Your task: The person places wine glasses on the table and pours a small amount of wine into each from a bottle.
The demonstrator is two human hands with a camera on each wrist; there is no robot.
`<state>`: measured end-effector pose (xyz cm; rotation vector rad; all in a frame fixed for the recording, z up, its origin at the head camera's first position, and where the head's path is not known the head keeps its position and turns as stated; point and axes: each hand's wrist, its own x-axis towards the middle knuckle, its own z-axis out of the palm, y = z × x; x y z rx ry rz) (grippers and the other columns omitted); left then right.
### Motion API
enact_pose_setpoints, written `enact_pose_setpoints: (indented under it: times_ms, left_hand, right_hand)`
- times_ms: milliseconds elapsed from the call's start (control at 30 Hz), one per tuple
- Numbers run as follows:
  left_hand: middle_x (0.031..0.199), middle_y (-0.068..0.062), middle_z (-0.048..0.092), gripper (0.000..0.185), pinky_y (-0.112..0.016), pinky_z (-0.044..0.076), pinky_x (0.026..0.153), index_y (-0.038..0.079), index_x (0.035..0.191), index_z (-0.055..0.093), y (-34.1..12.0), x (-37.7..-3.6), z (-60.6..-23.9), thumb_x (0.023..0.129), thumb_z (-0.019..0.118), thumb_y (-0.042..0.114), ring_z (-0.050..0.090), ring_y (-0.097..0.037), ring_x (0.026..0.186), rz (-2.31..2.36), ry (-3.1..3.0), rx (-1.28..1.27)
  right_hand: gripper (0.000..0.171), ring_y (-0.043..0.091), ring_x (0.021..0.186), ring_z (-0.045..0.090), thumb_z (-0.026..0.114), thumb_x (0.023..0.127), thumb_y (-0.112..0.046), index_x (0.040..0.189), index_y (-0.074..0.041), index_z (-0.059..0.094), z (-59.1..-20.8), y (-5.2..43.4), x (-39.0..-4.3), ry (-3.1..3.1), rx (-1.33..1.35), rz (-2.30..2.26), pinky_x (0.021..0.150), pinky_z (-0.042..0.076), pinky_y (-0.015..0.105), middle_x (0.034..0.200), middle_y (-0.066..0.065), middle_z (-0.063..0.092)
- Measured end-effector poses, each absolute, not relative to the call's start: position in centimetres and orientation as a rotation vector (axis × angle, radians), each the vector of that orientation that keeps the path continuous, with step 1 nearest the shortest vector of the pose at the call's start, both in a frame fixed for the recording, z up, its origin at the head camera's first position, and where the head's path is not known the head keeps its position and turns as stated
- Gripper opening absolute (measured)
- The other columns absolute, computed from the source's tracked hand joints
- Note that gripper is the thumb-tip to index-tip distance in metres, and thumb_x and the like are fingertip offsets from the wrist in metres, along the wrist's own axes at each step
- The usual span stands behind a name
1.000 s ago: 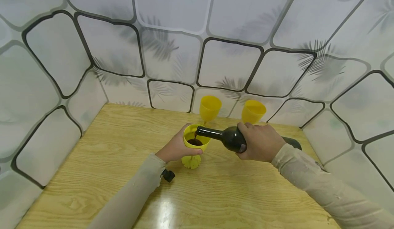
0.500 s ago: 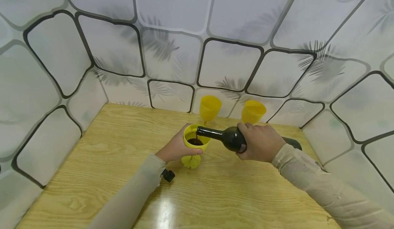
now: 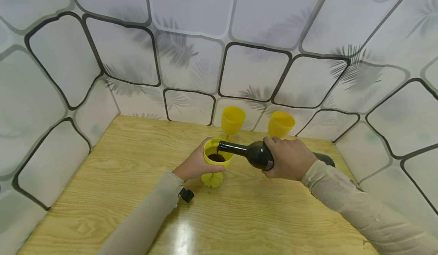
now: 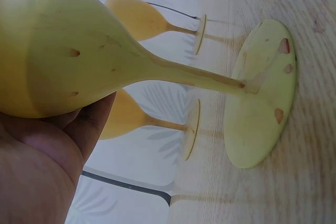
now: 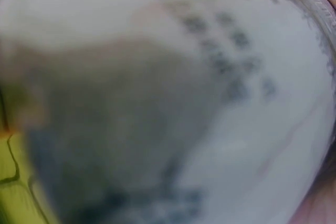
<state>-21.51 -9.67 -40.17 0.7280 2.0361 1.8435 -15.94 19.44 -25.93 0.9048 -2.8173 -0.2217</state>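
Observation:
My left hand (image 3: pixel 197 163) grips the bowl of a yellow goblet (image 3: pixel 213 179) whose foot stands on the table. In the left wrist view the goblet (image 4: pixel 68 51) has a long stem and a round foot marked by reddish-brown drops. Dark liquid (image 3: pixel 217 157) lies inside the bowl. My right hand (image 3: pixel 290 156) holds a dark wine bottle (image 3: pixel 259 154) almost level, its mouth just over the goblet's rim. A thin dark stream falls from the mouth into the goblet. The right wrist view is filled by the bottle's blurred white printed label (image 5: pixel 252 145).
Two more yellow goblets, one at centre (image 3: pixel 233 120) and one to the right (image 3: pixel 281 124), stand at the back of the wooden table (image 3: pixel 137 148) near the patterned wall (image 3: pixel 189 64). A small black object (image 3: pixel 187 195) shows at the left wrist.
Both hands, the goblet and the bottle keep nearly the same position. The dark stream keeps running into the goblet.

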Motion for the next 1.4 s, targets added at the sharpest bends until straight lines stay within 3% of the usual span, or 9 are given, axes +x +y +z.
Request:
enact_pose_setpoints:
  times_ms: [300,633,1400]
  left_hand:
    - [0.139,-0.018,0.056,0.081,-0.045,0.05,0.104,0.025,0.143,0.041,-9.5,-21.3,-40.0,0.08,0.092,0.025,0.061,-0.024,0.118,1.849,2.021,0.717]
    - [0.132,-0.003,0.059,0.08,-0.044,0.05,0.104,0.025,0.143,0.042,-9.2,-21.1,-39.6,0.081,0.091,0.022,0.061,-0.023,0.119,1.847,2.04,0.732]
    - [0.132,-0.005,0.059,0.082,-0.045,0.05,0.103,0.021,0.144,0.041,-8.4,-20.4,-39.8,0.079,0.091,0.014,0.061,-0.025,0.118,1.922,2.082,0.694]
  right_hand:
    - [0.062,0.013,0.054,0.053,0.089,0.067,-0.048,0.101,-0.011,0.053,-26.1,19.9,-15.8,-2.811,0.906,-0.208,0.049,0.05,0.036,0.076,0.0,0.059]
    - [0.063,0.015,0.056,0.055,0.088,0.068,-0.049,0.104,-0.011,0.053,-26.2,20.3,-15.7,-2.844,0.88,-0.197,0.05,0.051,0.037,0.079,0.001,0.06]
    - [0.065,0.014,0.054,0.053,0.088,0.068,-0.051,0.104,-0.009,0.052,-27.0,20.5,-16.7,-2.837,0.893,-0.181,0.049,0.051,0.037,0.078,0.0,0.059]
